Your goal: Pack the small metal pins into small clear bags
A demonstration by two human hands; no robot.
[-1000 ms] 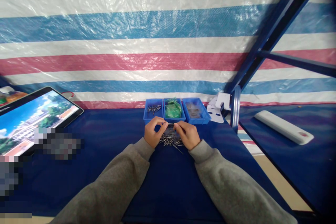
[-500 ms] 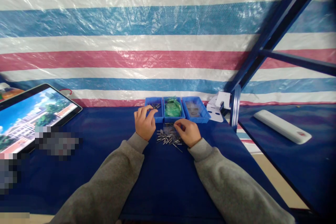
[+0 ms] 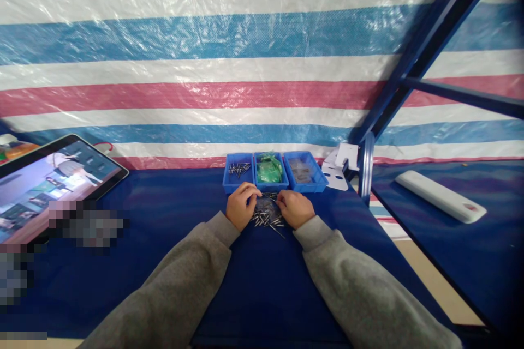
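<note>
Plastic sheeting (image 3: 245,35) striped in red, white and blue spans the background, with a dark blue table (image 3: 143,212) below it. At the far left, something orange (image 3: 20,150) shows past the upper edge of a tablet (image 3: 69,174) with a lit screen. A red cable (image 3: 107,145) curls out near the tablet's far corner, and a pixelated patch (image 3: 94,227) covers part of the table beside it (what lies under that, I cannot tell). Next comes the left blue bin (image 3: 230,184), with thin metal pins scattered on its floor. Nearer the person, the left hand (image 3: 240,206) has its fingers curled and its thumb close to them; whether anything is pinched there is hidden. Between the two hands, a loose pile of metal pins (image 3: 268,219) lies on the table, just in front of the middle blue bin (image 3: 272,187), which holds crumpled green plastic (image 3: 269,168). The right hand (image 3: 295,208) sits at the pile's right side, fingers bent inward; I cannot tell whether they grip a pin. Behind it, the right blue bin (image 3: 309,187) holds clear plastic bags (image 3: 302,170). Farther right, white cut-out sheets (image 3: 338,169) sit by a blue metal post (image 3: 367,169), and a long white object (image 3: 440,196) lies on a second blue table (image 3: 462,262).
</note>
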